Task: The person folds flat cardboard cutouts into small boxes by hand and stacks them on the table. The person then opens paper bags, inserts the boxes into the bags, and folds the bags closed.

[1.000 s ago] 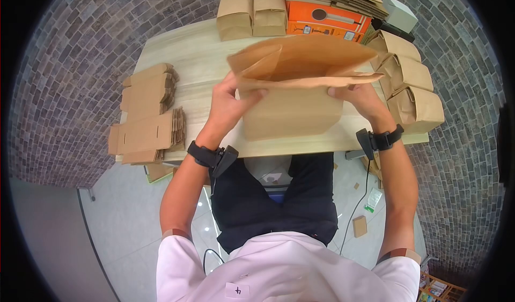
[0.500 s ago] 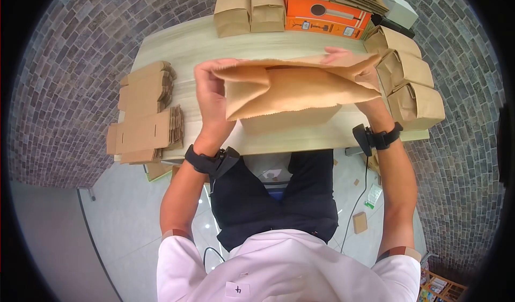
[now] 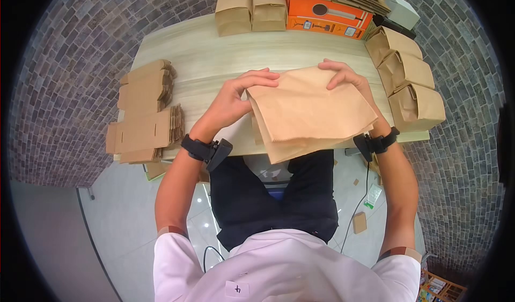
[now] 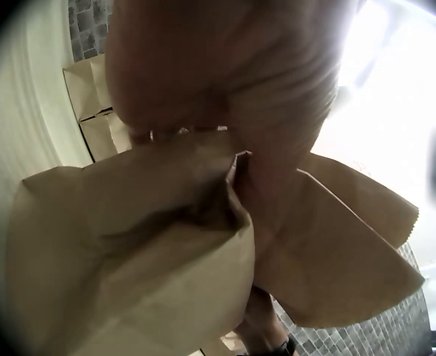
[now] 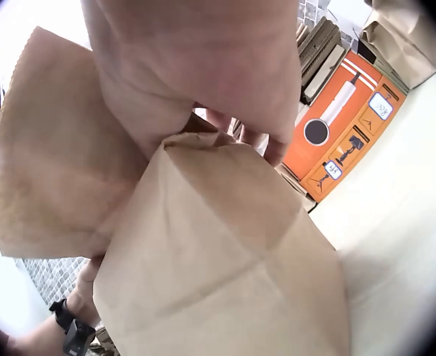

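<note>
A brown paper bag [image 3: 316,108] stands near the table's front edge, its upper part folded over toward the person so the serrated mouth hangs down. My left hand [image 3: 240,99] grips the fold at its left end, fingers over the top and thumb beneath. At the right end my right hand [image 3: 351,82] holds the same fold, fingers bent over the paper. In the left wrist view the bag's side [image 4: 151,274] creases inward under the thumb. The right wrist view shows the bag's body [image 5: 225,259] standing below the hand, with the flap [image 5: 62,156] bent away.
Flattened cardboard boxes [image 3: 145,128] lie stacked at the table's left. Folded paper bags [image 3: 416,107] line the right edge, and two more bags [image 3: 234,9] stand at the back. Beside those is an orange box [image 3: 327,17] under flat cardboard.
The bag's mouth was open and facing up. Both hands pressed it together, then folded the top toward the person; the fingers now lie over the fold.
</note>
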{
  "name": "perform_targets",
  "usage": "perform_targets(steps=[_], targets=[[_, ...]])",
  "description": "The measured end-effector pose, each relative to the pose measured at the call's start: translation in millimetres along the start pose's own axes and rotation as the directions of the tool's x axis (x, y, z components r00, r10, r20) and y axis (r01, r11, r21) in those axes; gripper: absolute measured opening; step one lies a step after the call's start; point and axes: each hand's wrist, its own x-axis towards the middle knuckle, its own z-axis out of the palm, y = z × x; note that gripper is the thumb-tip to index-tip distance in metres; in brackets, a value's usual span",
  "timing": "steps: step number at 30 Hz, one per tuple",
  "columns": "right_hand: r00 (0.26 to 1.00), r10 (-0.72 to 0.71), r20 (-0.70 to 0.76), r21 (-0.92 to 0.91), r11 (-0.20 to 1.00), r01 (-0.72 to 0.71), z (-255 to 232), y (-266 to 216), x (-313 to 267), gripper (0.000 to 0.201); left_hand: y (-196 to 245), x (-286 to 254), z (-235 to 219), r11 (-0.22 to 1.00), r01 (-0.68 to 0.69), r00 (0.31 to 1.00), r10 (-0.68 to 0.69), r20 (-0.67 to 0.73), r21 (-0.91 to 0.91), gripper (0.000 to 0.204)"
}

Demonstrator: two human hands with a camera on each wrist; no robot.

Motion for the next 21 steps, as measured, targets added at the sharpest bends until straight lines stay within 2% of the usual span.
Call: perform_targets(steps=[3,5,6,8,9,11,12,14,18,20,21], targets=[[0.998,-0.059,0.005,-0.092,0.994,0.06,1.8,-4.1,-5.0,0.025,-9.6,-5.2,3.1,0.998,-0.046,0.996,0.05,-0.079,0.052,0.035],[0.985,-0.17,0.015,-0.467,0.87,0.157,-1.9,-11.8,-5.2,0.038,-8.6,-7.0,-0.2,0.987,-0.061,0.988,0.081,-0.129,0.149,0.03],[0.985,-0.171,0.016,-0.465,0.871,0.159,-4.4,-16.7,-5.0,0.038,-8.5,-9.1,-2.0,0.987,-0.059,0.988,0.079,-0.13,0.15,0.03],[0.951,-0.269,0.151,-0.75,0.596,0.288,-9.5,-24.0,-6.7,0.043,-7.9,-12.8,-3.8,0.995,-0.039,0.978,0.057,-0.203,0.09,0.028],[0.951,-0.269,0.15,-0.75,0.596,0.287,-10.5,-22.1,-7.1,0.043,-6.4,-13.3,-2.2,0.995,-0.04,0.978,0.058,-0.201,0.09,0.028],[0.946,-0.284,0.155,-0.703,0.641,0.308,-12.6,-15.8,-7.7,0.047,-3.3,-14.0,2.6,0.991,-0.003,0.973,-0.028,-0.23,-0.133,0.029],[0.946,-0.283,0.156,-0.703,0.642,0.308,-13.5,-14.6,-8.9,0.047,-4.3,-13.7,1.4,0.991,-0.002,0.973,-0.029,-0.23,-0.134,0.029],[0.968,-0.237,0.082,-0.605,0.76,0.237,-14.0,-12.0,-8.6,0.046,-5.9,-14.5,-5.1,0.975,0.007,0.989,-0.039,-0.141,-0.223,0.034],[0.984,-0.171,0.052,-0.501,0.848,0.173,-18.2,-19.8,-0.9,0.049,20.9,-8.8,-7.8,0.98,0.038,0.987,-0.067,-0.145,-0.194,0.04],[0.993,-0.118,-0.013,-0.344,0.933,0.107,-13.3,-26.1,5.6,0.049,32.6,-2.9,-9.8,0.996,0.05,0.997,-0.045,-0.063,0.07,0.047],[0.995,-0.1,0.025,-0.323,0.941,0.103,-14.0,-27.9,6.7,0.048,35.9,0.4,-11.3,0.996,-0.014,0.999,0.018,-0.04,0.088,0.042]])
